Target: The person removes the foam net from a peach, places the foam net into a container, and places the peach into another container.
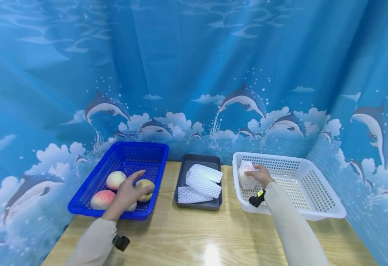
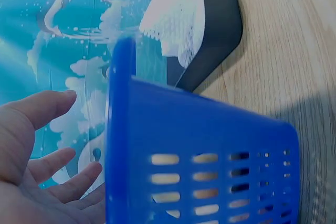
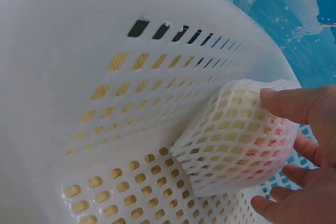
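In the head view my left hand reaches over the blue basket, thumb and fingers spread beside a yellow round fruit. Pink-and-cream peaches lie around it, one partly hidden beneath the hand. From the left wrist the fingers appear loosely extended behind the basket's side. My right hand is inside the white basket, at its left end. There a peach in a white foam net leans by the basket wall. The thumb touches the net's upper side; the other fingers lie relaxed and apart near its edge.
Between the baskets stands a dark grey tray holding several white foam net sleeves. All of it sits on a wooden table. A blue dolphin-print curtain hangs behind and along both sides.
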Tool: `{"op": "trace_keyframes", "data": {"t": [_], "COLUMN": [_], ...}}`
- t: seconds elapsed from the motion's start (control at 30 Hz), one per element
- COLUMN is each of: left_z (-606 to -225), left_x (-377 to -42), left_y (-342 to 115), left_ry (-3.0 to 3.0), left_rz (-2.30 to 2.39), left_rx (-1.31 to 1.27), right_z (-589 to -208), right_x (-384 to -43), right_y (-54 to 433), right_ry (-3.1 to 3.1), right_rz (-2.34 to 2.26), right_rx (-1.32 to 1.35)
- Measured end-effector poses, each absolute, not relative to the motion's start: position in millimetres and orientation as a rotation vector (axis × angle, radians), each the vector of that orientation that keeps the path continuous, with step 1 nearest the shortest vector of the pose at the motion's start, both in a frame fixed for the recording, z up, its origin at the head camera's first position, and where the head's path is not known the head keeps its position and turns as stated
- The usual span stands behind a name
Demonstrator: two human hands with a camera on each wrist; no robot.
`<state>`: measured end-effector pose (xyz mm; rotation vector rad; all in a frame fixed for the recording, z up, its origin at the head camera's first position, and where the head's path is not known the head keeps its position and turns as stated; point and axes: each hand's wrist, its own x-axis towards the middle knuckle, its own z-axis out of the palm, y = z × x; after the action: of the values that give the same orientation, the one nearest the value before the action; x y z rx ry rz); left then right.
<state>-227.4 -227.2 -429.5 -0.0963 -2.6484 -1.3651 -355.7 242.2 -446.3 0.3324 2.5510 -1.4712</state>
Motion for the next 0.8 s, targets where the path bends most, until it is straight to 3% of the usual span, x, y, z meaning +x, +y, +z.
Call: {"op": "trace_keyframes", "data": {"t": [0.8], "left_z": [-437], "left_x": [-210], "left_y": [-188], "left_ry": [-2.475], "left_rz": [-1.604], "left_rx": [-0.299], "right_z": [-458], "right_x": [-355], "right_y": [243], "right_ry": [2.398], "right_rz": [-1.442], "right_rx": [0.255]}}
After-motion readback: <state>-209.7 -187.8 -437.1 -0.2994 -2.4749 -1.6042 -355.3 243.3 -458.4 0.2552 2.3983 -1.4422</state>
